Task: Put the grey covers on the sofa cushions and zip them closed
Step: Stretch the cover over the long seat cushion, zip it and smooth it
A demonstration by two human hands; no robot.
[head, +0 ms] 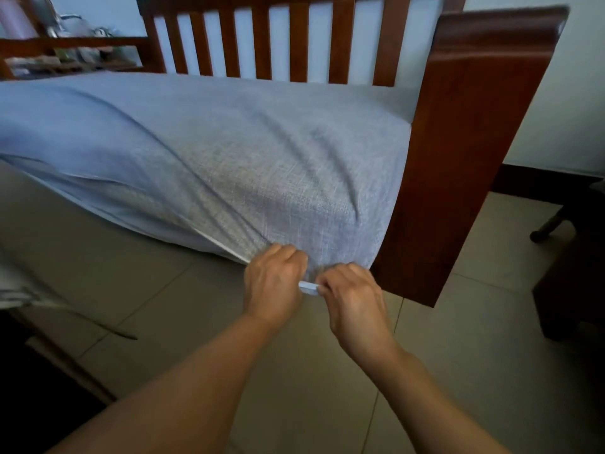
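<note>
A long sofa cushion in a grey cover (229,142) lies on the wooden sofa, its front edge tilted off the seat toward me. The cover's open edge, with a pale lining, runs along the cushion's underside (183,231). At the near right corner my left hand (275,283) grips a bunch of the grey fabric with curled fingers. Just beside it my right hand (353,296) pinches a small pale strip (309,287) at the cover's edge; I cannot tell whether it is the zip end. The zip itself is hidden under the fabric.
The sofa's dark wooden armrest panel (468,158) stands right beside the corner. A slatted backrest (294,37) rises behind. Tiled floor (311,388) lies below my arms. More grey fabric (16,290) shows at the left edge, dark furniture (576,283) at the right.
</note>
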